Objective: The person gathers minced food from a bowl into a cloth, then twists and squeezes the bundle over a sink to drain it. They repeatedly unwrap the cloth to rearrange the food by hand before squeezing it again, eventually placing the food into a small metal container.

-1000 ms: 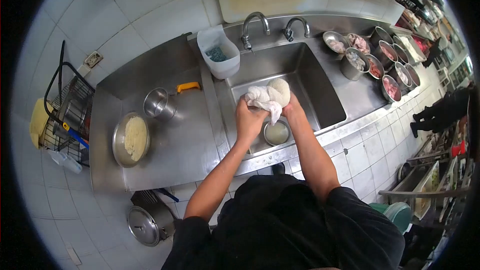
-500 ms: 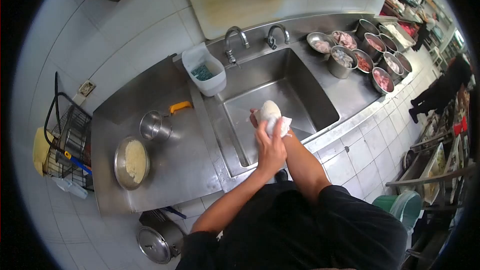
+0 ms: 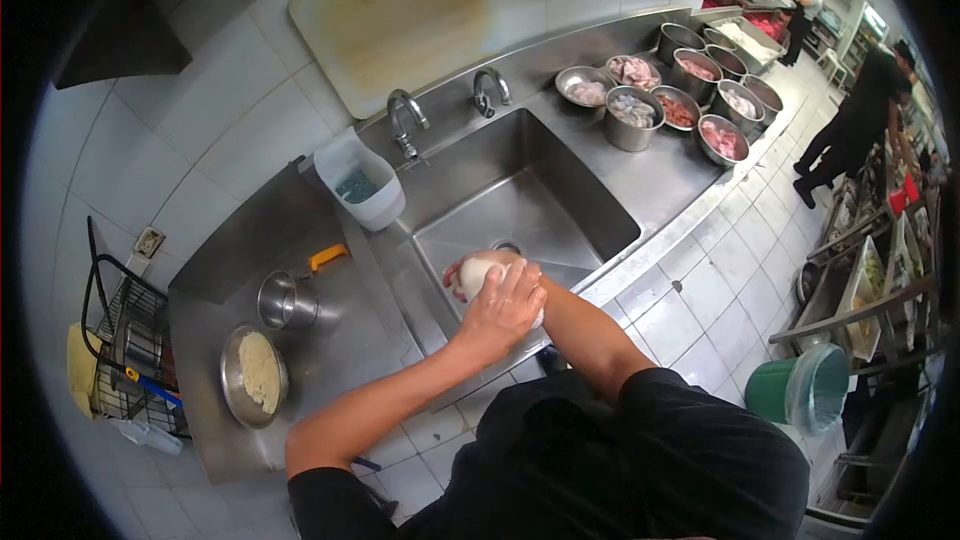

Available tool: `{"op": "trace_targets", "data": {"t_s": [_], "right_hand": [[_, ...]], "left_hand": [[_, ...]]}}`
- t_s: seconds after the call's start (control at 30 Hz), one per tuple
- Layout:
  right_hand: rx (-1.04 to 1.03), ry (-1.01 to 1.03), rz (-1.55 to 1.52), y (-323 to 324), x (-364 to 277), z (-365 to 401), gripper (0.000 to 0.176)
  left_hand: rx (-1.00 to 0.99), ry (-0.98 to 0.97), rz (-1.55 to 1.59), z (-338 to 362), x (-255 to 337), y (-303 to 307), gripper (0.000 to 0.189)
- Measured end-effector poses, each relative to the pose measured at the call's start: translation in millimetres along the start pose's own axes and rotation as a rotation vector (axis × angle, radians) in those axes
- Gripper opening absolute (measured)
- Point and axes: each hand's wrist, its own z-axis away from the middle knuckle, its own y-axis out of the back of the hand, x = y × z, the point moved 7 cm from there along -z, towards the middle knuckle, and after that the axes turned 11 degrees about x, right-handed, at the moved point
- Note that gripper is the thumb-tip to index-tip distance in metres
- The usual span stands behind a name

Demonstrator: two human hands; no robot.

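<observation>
Over the sink (image 3: 575, 190), my two hands close around a white, rounded bundle (image 3: 480, 275) that looks like wet cloth; its contents, if any, are hidden. My left hand (image 3: 500, 308) presses on it from above, fingers wrapped over it. My right hand (image 3: 453, 280) cups it from below and the far side; only its fingertips show past the bundle, the palm being covered. To the left, on the steel counter, stands a steel bowl (image 3: 240, 408) holding a pale, crumbly food (image 3: 258, 372).
Steel pots and bowls of raw meat (image 3: 633, 110) crowd the right counter. Behind the sink are two taps (image 3: 405, 120) and a white plastic container (image 3: 375, 208). A yellow-handled tool (image 3: 327, 257) and a steel pot (image 3: 285, 300) sit left. A person (image 3: 860, 110) stands at far right.
The view has shifted, so the sink and counters sit differently in frame. My left hand now covers more of the bundle, and the loose white flap is hidden.
</observation>
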Motion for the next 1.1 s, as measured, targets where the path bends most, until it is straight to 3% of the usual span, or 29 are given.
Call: {"op": "trace_targets", "data": {"t_s": [0.03, 0.13, 0.2, 0.37, 0.5, 0.6, 0.63, 0.73, 0.77, 0.87, 0.97, 1.1], "right_hand": [[0.044, -0.031, 0.084, -0.4, 2.9, -1.6, 0.037], [0.102, -0.065, 0.218, -13.8, -2.0, 0.8, 0.034], [0.123, -0.040, 0.201, -16.8, -9.1, 3.6, 0.032], [0.048, 0.155, -0.289, -19.3, -28.4, 15.1, 0.028], [-0.090, 0.348, -0.662, -26.0, -45.5, 29.0, 0.025], [-0.102, 0.435, -0.746, -23.1, -55.4, 36.8, 0.023], [-0.099, 0.440, -0.738, -22.1, -53.7, 38.9, 0.022], [-0.094, 0.393, -0.695, -29.0, -28.2, 44.9, 0.020], [-0.093, 0.367, -0.673, -32.2, -18.0, 49.7, 0.019], [-0.065, 0.297, -0.602, -37.6, 3.3, 60.3, 0.017], [0.001, 0.232, -0.508, -32.5, 4.9, 61.6, 0.016], [0.116, 0.142, -0.366, -17.5, 0.4, 58.3, 0.014]], "left_hand": [[0.092, -0.065, -0.056, -5.6, 1.8, 7.2, 0.061], [-0.039, -0.176, 0.045, -7.8, 4.8, -11.5, 0.068], [-0.011, -0.139, 0.094, 4.4, -1.6, -23.6, 0.067], [0.144, -0.219, 0.250, 16.6, -30.9, -1.4, 0.045], [0.451, -0.014, 0.045, -6.5, -53.4, 23.4, 0.032], [0.241, 0.193, -0.165, -26.8, -40.8, -14.8, 0.033], [0.054, 0.257, -0.066, -20.2, -39.1, -46.5, 0.056], [-0.176, 0.288, 0.128, -35.6, -17.1, -25.9, 0.078], [-0.407, 0.295, 0.324, -24.9, -10.2, -43.8, 0.103], [-0.582, 0.254, 0.299, -15.3, -6.9, -69.2, 0.109], [-0.603, 0.238, 0.392, -10.1, -18.5, -91.7, 0.113], [-0.584, 0.306, 0.286, -41.1, -25.1, -67.7, 0.114]]}}
